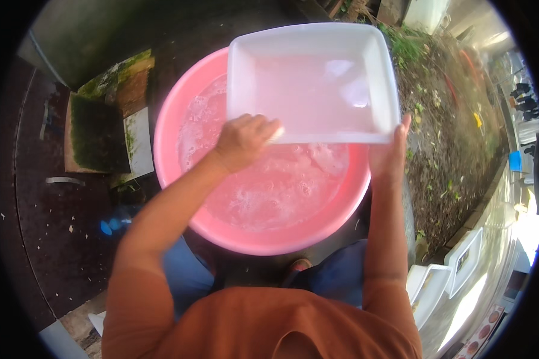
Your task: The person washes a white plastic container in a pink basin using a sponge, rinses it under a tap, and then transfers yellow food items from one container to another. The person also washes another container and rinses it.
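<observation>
A white rectangular plastic tub (312, 89) is tilted over the far right part of a round pink plastic basin (173, 112). My right hand (388, 150) grips the tub at its near right corner, thumb along the outer side. At the tub's near rim, my left hand (247, 141) is curled into a fist. A small pale object (276, 134) shows beside its thumb, too blurred to name. Foamy water (269, 188) fills much of the basin. The tub's inside looks wet and shiny, with bright reflections on its base.
Mossy blocks (101, 132) stand left of the basin. A dark panel with a curved metal handle (65, 181) lies farther left. To the right, leaf-strewn soil (444, 170) slopes beside a paved strip. More white trays (431, 287) rest at the lower right. My knees flank the basin's near side.
</observation>
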Available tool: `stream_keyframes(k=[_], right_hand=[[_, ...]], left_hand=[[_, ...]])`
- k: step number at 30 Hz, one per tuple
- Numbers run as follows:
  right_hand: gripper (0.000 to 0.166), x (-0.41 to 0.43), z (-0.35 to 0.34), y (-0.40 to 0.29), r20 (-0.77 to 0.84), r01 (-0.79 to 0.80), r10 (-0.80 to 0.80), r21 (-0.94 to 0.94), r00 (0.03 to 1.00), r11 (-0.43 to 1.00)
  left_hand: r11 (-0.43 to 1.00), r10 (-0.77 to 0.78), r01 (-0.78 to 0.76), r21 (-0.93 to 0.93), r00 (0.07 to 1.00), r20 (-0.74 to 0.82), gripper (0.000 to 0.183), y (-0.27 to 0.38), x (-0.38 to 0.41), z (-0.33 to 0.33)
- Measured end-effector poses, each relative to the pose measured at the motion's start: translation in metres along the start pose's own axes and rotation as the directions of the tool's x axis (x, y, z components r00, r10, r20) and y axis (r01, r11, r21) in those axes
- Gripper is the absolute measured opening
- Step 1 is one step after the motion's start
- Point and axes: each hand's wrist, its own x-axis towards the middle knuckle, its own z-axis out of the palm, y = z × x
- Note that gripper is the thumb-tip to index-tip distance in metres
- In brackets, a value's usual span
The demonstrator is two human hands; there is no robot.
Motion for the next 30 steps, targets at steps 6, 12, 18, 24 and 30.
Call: stream_keyframes(k=[6, 12, 18, 24, 30], right_hand=[[0.069, -0.015, 0.033, 0.056, -0.024, 0.178, -0.180, -0.073, 0.983, 0.981], [0.072, -0.020, 0.022, 0.044, -0.056, 0.067, -0.071, -0.072, 0.996, 0.995], [0.077, -0.033, 0.033, 0.024, -0.041, 0.042, -0.049, -0.169, 0.998, 0.985], [0.073, -0.033, 0.034, 0.029, 0.045, 0.129, -0.123, -0.203, 0.991, 0.971], [0.072, -0.036, 0.031, 0.012, 0.023, 0.122, -0.120, -0.135, 0.993, 0.983]], left_hand=[[0.942, -0.227, 0.229, -0.245, 0.973, 0.037, 0.034, 0.089, 0.030, 0.041], [0.946, 0.001, 0.099, -0.307, 0.951, 0.310, 0.030, 0.079, -0.006, 0.042], [0.974, -0.223, 0.195, 0.114, 0.903, 0.366, 0.026, 0.004, -0.006, 0.035], [0.799, -0.218, 0.266, -0.539, 0.964, 0.153, 0.020, 0.101, -0.014, 0.054], [0.941, -0.336, 0.315, 0.121, 0.901, 0.275, 0.028, 0.030, -0.012, 0.032]])
